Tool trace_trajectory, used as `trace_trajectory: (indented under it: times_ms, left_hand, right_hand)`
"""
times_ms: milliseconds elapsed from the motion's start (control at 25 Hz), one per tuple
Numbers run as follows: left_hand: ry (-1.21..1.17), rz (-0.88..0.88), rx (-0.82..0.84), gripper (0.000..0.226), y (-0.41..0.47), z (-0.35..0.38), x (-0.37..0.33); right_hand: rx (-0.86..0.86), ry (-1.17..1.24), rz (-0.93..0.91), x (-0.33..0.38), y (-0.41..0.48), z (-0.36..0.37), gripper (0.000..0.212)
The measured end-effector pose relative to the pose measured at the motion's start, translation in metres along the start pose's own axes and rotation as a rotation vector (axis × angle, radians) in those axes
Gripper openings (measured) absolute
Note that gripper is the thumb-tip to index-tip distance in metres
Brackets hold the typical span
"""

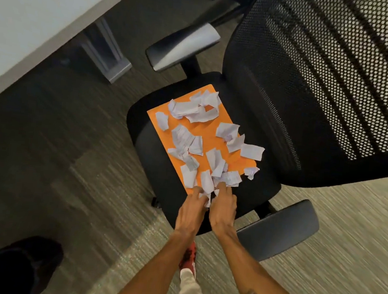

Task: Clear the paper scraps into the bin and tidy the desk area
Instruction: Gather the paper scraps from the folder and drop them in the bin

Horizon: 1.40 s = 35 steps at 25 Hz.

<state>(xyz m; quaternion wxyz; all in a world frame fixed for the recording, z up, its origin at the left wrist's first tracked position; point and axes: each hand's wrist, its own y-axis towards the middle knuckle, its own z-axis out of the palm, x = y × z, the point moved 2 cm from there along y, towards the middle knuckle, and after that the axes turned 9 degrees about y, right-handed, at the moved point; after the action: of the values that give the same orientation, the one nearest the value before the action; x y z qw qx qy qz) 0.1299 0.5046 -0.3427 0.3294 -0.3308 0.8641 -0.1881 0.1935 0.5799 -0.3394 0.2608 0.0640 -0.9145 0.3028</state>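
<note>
Several white crumpled paper scraps (184, 141) lie scattered on an orange sheet (210, 134) that rests on the black seat of an office chair (161, 174). My left hand (192, 209) and my right hand (222, 209) are side by side at the sheet's near edge. Both have their fingers curled around a small bunch of scraps (208, 197) pinched between them. A black bin (17, 269) stands on the floor at the lower left.
The chair's mesh back (327, 77) rises at the right, with armrests at the top (182, 47) and the lower right (278, 227). A white desk (29, 19) with a grey leg fills the upper left. My red shoe (188, 256) is on the carpet.
</note>
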Motion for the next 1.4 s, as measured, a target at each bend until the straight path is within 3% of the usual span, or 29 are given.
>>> trace_trajectory:
  times_ms: [240, 320, 480, 680, 800, 920, 1000, 1080, 1200, 1400]
  left_hand:
    - [0.087, 0.043, -0.197, 0.016, -0.02, -0.015, 0.017]
    - [-0.013, -0.037, -0.279, 0.019, -0.03, -0.02, 0.032]
    - [-0.246, -0.316, -0.268, 0.021, -0.016, -0.032, 0.056]
    - [-0.389, -0.438, -0.308, 0.009, 0.021, -0.041, 0.042]
    - [-0.399, -0.37, -0.31, 0.013, 0.032, -0.042, 0.021]
    - [-0.283, -0.325, -0.204, 0.053, 0.042, -0.04, 0.014]
    - [-0.194, -0.336, -0.15, 0.047, 0.047, -0.039, 0.016]
    - [-0.147, -0.304, -0.153, 0.032, 0.045, -0.04, 0.018]
    - [-0.181, -0.247, -0.205, 0.027, 0.033, -0.038, 0.031]
    - [-0.184, -0.29, -0.347, 0.027, 0.017, -0.045, 0.065]
  right_hand:
    - [-0.057, 0.114, -0.123, 0.015, -0.01, 0.006, 0.035]
    - [-0.041, 0.059, -0.172, 0.024, -0.006, 0.012, 0.039]
    - [0.022, -0.2, -0.198, 0.027, 0.006, 0.027, 0.047]
    - [0.046, -0.232, -0.233, 0.011, 0.008, 0.033, 0.034]
    - [0.099, -0.028, -0.209, 0.009, 0.006, 0.027, 0.035]
    - [0.108, 0.278, -0.127, 0.015, -0.001, 0.013, 0.044]
    - [0.124, 0.363, -0.142, 0.027, -0.005, 0.006, 0.046]
    - [0.079, 0.327, -0.212, 0.043, -0.002, 0.005, 0.035]
    - [0.005, 0.252, -0.241, 0.068, 0.012, 0.011, 0.018]
    - [-0.098, 0.144, -0.251, 0.084, 0.034, 0.028, 0.024]
